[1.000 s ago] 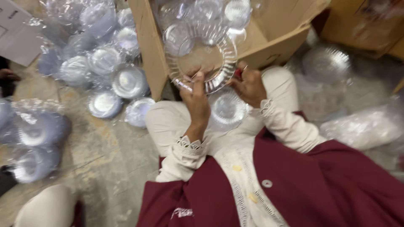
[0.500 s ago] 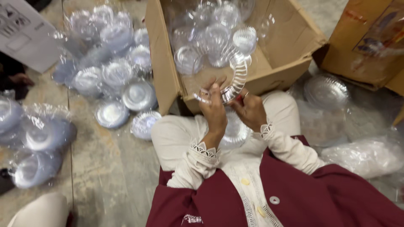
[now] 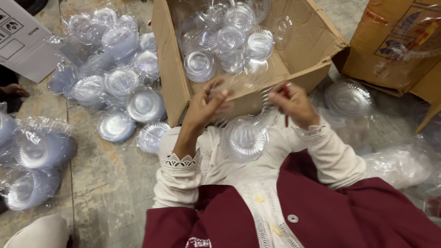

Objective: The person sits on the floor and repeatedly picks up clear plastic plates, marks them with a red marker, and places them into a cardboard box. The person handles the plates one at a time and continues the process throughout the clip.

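While I sit on the floor looking down at my lap, I hold a clear plastic plate [image 3: 245, 92] up between both hands, just in front of the near wall of an open cardboard box [image 3: 172, 69]. The plate is see-through and blurred, so its edges are hard to make out. My left hand [image 3: 204, 108] grips its left side, fingers curled and thumb raised. My right hand [image 3: 291, 103] pinches its right rim with fingers closed on it. Just below the plate, a clear ribbed plastic bowl [image 3: 245, 138] rests on my lap against my cream clothing, between my forearms. I wear cream sleeves with lace cuffs, and a maroon cloth [image 3: 349, 216] covers my legs nearer the camera. Inside the box lies a jumble of more clear bowls [image 3: 229, 39], some stacked. To my left, on the stone floor [image 3: 92, 174], sit stacks of clear dishes wrapped in plastic film [image 3: 119, 78], with more wrapped stacks [image 3: 32, 160] nearer the left edge. To my right, a clear dish [image 3: 347, 97] lies on crumpled plastic film, beside a second cardboard box [image 3: 395, 41]. A white printed sheet [image 3: 20, 39] lies at the upper left.
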A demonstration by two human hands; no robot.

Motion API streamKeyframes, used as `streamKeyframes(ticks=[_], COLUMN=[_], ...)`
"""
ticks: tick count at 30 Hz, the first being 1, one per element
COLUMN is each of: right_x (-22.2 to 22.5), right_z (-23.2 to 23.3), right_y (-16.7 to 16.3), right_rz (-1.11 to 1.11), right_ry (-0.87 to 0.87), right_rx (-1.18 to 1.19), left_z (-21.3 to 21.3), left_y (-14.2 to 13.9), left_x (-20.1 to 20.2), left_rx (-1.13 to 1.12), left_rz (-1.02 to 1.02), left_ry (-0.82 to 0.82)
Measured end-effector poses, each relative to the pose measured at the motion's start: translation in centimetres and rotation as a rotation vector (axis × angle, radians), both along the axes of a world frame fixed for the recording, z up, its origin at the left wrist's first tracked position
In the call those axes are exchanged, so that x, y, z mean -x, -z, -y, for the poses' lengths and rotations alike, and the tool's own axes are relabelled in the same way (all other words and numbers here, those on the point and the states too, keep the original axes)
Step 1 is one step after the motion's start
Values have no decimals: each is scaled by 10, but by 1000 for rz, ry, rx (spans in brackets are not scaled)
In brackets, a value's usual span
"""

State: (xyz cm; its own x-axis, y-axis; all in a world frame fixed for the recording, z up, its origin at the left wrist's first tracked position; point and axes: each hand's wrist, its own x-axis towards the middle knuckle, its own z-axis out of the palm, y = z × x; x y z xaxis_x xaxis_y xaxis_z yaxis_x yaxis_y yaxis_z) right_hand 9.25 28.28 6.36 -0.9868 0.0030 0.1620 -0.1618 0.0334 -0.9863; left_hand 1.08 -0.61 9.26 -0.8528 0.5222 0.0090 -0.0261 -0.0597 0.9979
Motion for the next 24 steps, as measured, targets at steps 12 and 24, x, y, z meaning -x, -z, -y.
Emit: streamKeyframes(ticks=[12, 24], right_x=[-7, -9], right_z=[-1, -8], right_y=[43, 48], right_rz=[-215, -317], right_ry=[148, 113], right_rx=[-680, -780], left_z=[7, 5], left_y=[21, 16], left_x=[15, 19], left_rx=[-49, -63], left_rz=[106, 119], left_ry=[32, 48])
